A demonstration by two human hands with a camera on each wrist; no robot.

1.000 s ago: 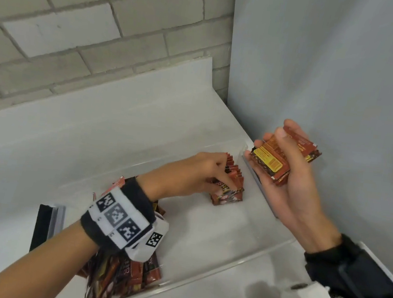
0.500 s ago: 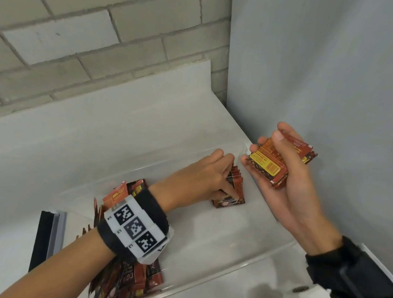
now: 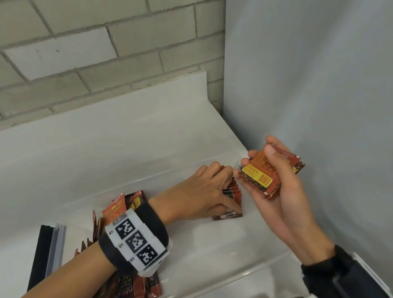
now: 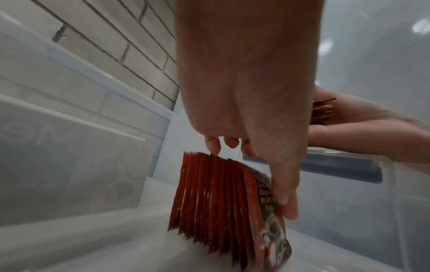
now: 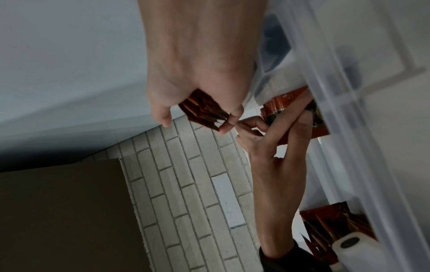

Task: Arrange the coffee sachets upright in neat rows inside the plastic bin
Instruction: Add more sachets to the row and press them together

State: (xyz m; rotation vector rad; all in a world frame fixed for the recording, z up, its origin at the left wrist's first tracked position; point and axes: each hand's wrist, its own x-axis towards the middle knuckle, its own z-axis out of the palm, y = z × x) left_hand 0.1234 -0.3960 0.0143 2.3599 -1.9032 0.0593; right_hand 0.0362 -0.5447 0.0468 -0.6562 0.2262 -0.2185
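Observation:
A clear plastic bin lies on a white shelf. In its far right corner stands a short row of red-brown coffee sachets, upright on edge. My left hand holds this row, fingertips on its top edges and thumb flat against the front sachet. Just right of it, above the bin's rim, my right hand grips a flat stack of sachets, thumb on top. Loose sachets are heaped at the bin's near left, partly hidden by my left wrist.
A brick wall rises behind the shelf and a plain grey wall closes the right side. A flat black and grey piece lies left of the bin. A brown board shows in the right wrist view.
My right hand has brought its stack down and left, close to the upright row. My left hand's fingers have stretched further over the row's top.

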